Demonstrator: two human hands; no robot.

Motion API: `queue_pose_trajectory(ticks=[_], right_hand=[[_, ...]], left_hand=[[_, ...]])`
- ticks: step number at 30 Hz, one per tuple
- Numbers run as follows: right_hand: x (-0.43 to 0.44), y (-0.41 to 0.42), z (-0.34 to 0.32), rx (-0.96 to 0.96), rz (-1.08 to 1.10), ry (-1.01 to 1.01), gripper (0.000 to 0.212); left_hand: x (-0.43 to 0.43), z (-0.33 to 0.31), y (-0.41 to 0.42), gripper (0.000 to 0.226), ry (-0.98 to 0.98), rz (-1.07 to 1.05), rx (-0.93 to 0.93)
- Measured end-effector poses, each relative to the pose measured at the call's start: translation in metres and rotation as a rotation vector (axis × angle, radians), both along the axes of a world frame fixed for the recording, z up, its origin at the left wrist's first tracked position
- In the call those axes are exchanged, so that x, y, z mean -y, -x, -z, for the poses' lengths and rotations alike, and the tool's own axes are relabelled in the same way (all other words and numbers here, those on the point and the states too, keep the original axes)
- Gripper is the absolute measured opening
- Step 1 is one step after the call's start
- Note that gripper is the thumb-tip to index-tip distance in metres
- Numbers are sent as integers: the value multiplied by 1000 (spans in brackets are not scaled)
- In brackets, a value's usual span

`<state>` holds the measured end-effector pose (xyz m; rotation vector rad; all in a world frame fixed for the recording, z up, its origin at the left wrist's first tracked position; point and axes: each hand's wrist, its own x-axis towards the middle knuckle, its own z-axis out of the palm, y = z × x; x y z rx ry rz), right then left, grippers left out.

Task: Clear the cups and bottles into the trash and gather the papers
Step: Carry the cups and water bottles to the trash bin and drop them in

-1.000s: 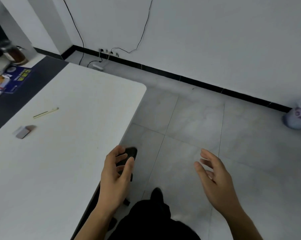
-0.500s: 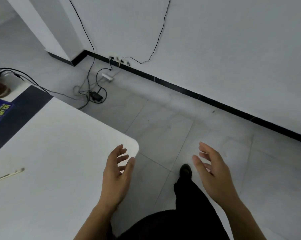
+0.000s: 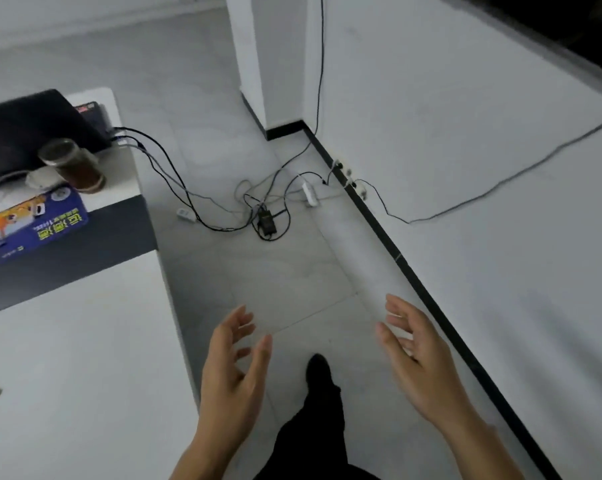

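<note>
Along the left side, a white table [image 3: 67, 358] carries a black laptop [image 3: 25, 133] at its far end. Left hand [image 3: 232, 372] and right hand [image 3: 420, 362] hover over the floor [image 3: 275, 271], fingers spread, holding nothing. Near the laptop, a blue leaflet [image 3: 46, 220] lies just beside a brown-filled glass jar [image 3: 72, 166].

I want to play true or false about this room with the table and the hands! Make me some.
1. The left hand and the right hand hold nothing. True.
2. The jar of brown liquid lies on the floor. False: it stands on the table.
3. A blue leaflet lies on the table next to the jar. True.
4. No cables lie on the floor. False: a tangle lies there by the wall.
</note>
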<state>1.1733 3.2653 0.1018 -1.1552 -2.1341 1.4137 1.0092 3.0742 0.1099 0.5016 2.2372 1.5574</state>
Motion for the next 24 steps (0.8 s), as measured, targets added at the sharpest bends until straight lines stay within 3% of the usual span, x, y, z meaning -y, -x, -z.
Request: queue_pose_trajectory(ticks=[11, 19, 24], right_hand=[[-232, 223, -25, -73, -190, 21, 55], [-388, 391, 27, -74, -268, 123, 55], [-484, 530, 9, -63, -413, 112, 59]], left_hand=[[-215, -42, 202, 61, 65, -104, -82], [-338, 6, 345, 44, 185, -232, -4], [-415, -18, 446, 44, 173, -371, 6]])
